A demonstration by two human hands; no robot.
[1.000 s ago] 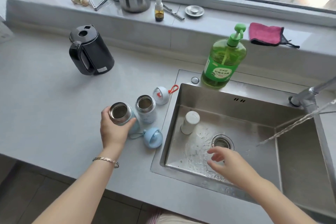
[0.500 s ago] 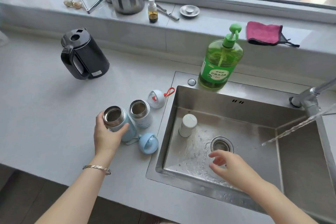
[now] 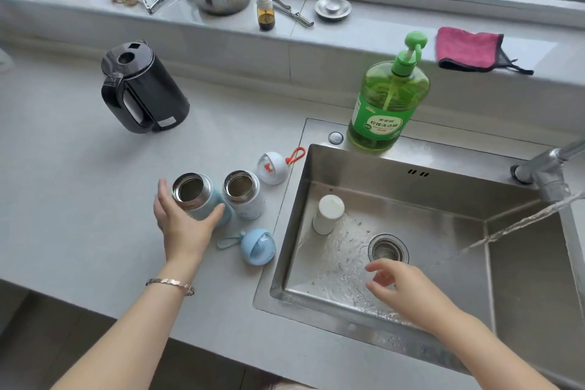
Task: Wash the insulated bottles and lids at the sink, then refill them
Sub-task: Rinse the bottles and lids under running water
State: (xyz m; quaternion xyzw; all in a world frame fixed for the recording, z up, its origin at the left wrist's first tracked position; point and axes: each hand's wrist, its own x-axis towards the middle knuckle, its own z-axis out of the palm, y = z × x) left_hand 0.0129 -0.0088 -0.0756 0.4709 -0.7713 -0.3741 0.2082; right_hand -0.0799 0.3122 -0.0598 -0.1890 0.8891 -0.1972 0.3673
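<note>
Now the left hand (image 3: pixel 183 231) cups the blue bottle (image 3: pixel 202 199) on the counter left of the sink (image 3: pixel 294 231), thumb across its front, fingers up its far side; a firm wrap and a straight lift over the rim to the stream (image 3: pixel 522 222) seems best. The right hand (image 3: pixel 408 291) hangs empty by the drain (image 3: pixel 387 248), fingers loosely curled. The white bottle (image 3: pixel 243 196) stands just beside, the blue lid (image 3: pixel 258 245) and white lid (image 3: pixel 272 168) lie near, and a white cylinder (image 3: pixel 327 214) in the basin may crowd the path
</note>
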